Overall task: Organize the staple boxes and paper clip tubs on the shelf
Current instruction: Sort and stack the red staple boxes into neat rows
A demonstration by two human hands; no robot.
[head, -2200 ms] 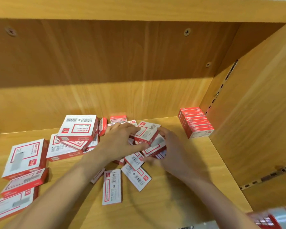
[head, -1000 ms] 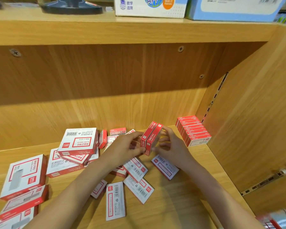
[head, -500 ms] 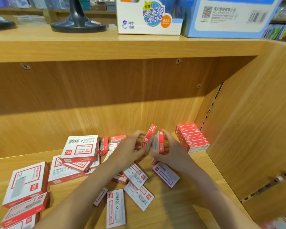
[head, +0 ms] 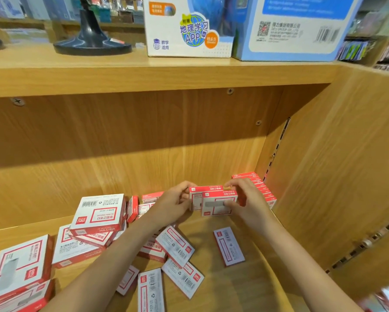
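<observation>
Wooden shelf fills the lower frame, littered with red-and-white staple boxes. At centre, the left hand and right hand pinch two small boxes together, held upright above the shelf. A neat box row stands at right centre; larger boxes pile at lower left.

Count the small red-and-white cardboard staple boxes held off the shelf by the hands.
2. The front small red-and-white cardboard staple box faces the camera, pinched by the right hand; the rear staple box sits just behind, offset left, gripped by the left hand. Others may hide behind.
</observation>
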